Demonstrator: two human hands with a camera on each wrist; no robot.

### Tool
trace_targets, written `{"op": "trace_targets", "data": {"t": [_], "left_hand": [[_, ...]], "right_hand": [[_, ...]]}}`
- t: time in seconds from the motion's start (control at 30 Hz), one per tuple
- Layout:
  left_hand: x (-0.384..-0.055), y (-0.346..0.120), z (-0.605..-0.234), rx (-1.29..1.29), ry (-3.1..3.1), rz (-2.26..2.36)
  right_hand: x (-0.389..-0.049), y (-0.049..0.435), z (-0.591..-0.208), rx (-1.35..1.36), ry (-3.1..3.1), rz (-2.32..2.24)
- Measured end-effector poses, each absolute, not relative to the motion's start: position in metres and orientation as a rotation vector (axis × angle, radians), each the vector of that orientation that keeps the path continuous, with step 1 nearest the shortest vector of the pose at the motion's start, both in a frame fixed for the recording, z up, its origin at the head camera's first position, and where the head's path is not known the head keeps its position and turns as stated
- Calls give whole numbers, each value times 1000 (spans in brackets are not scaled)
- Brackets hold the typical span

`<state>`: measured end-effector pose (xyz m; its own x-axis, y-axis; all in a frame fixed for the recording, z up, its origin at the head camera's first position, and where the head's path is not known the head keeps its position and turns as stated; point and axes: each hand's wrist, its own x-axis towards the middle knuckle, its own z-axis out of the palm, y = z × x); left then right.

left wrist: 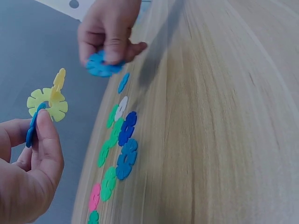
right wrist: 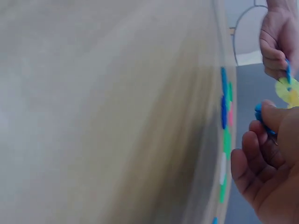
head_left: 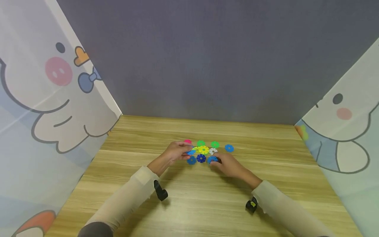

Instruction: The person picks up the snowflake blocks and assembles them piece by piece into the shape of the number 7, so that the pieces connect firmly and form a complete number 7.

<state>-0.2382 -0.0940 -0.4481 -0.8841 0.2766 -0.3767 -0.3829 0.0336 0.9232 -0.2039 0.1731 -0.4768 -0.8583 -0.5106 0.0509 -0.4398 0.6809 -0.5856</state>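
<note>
In the head view my left hand [head_left: 174, 152] is raised over the table and pinches the edge of a blue notched disc [left wrist: 32, 130] between thumb and fingers. Joined to that disc is a yellow notched disc [left wrist: 58, 111], with another yellow disc [left wrist: 59, 81] standing crosswise in it. To the right, my right hand [head_left: 229, 163] pinches a separate blue notched disc [left wrist: 96, 66], its thumb on the flat face. A gap lies between this disc and the yellow pair. The right wrist view shows both hands facing each other, with part of the right hand's disc hidden by the thumb.
Below the hands, several loose discs lie flat on the wooden table [head_left: 189, 207]: pink [left wrist: 94, 197], green [left wrist: 109, 182], dark blue [left wrist: 124, 135], white [left wrist: 121, 107] and blue [head_left: 229, 148]. A grey panel [head_left: 192, 65] rises behind, and printed panels stand at both sides.
</note>
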Motion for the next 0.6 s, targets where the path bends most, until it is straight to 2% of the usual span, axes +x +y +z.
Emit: {"op": "trace_targets", "data": {"t": [0.6], "left_hand": [[-240,-84,-450,-64,1878,1889]], "right_hand": [[-219,187,-459,-754,2853,-1028]]}}
